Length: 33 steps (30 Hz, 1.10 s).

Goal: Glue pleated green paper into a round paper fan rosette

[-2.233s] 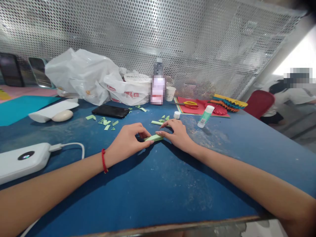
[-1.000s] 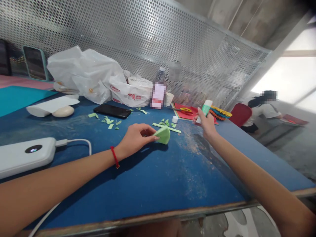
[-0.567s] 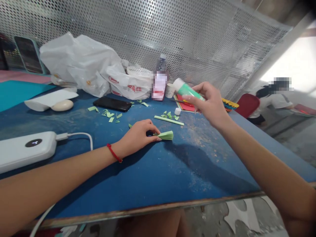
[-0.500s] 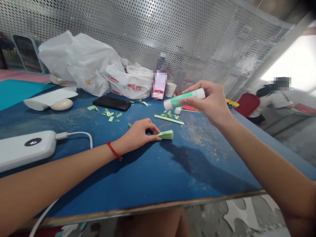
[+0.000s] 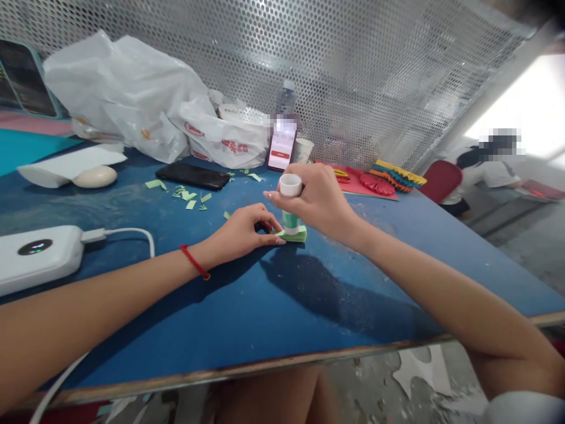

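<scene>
My left hand (image 5: 247, 229) rests low over the blue table, its thumb and fingertips pinching a folded strip of light green paper (image 5: 299, 237). The paper's free end points right, past my fingertips. Above it, my right hand (image 5: 320, 197) is closed around a white and green glue stick (image 5: 290, 219), held upright. The glue stick's lower end meets the top of the green paper. Part of its barrel is hidden behind my right fingers. Small green paper scraps (image 5: 188, 196) lie beyond my left hand.
A white power bank (image 5: 39, 256) with a cable lies at left. Farther back are a black phone (image 5: 193, 175), white plastic bags (image 5: 123, 100), a propped lit phone (image 5: 282, 143) and a paper cup (image 5: 303, 151). Pleated paper pieces (image 5: 397, 175) lie back right. Another person (image 5: 494, 168) sits beyond.
My right hand has moved left and down, turning the glue stick from slanted to upright and bringing it onto the green paper. My left hand keeps its pinch. The view has shifted slightly.
</scene>
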### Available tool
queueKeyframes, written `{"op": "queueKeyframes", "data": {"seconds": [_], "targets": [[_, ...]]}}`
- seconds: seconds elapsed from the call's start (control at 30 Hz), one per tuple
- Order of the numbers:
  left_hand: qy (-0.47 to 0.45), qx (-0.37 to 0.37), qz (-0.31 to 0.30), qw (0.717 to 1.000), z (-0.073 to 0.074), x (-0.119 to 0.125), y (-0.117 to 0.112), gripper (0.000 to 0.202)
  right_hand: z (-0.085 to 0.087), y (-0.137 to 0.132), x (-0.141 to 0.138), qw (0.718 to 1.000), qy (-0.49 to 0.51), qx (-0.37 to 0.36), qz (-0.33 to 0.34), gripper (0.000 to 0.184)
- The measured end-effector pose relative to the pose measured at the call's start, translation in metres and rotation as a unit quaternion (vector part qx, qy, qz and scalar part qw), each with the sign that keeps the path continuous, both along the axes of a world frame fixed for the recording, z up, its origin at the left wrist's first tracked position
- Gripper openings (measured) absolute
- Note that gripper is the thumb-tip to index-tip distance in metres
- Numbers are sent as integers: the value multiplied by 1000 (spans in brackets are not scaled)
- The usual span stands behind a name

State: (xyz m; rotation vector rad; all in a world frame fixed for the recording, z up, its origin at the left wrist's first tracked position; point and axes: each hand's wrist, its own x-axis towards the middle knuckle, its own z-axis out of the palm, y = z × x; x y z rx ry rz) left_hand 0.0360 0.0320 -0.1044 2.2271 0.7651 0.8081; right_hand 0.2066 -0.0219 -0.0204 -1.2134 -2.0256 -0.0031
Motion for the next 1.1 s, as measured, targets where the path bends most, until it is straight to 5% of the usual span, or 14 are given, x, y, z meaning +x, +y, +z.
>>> {"op": "queueKeyframes", "data": {"seconds": [0.23,0.7,0.93,1.03,1.1], "targets": [[0,15,-7,1000,0,-1,-1,30,-24,0,7,1000,-3,-8,-17,24],[20,-12,-5,1000,7,-2,-5,27,-17,-4,26,999,-20,-10,-33,20],[27,-17,3,999,7,-2,-5,25,25,1,43,989,-9,76,-126,28],[28,-14,6,1000,7,-1,-7,24,41,1,34,990,37,99,-89,28],[26,-8,10,1000,8,-1,-8,23,37,0,25,995,26,86,-40,28]]}}
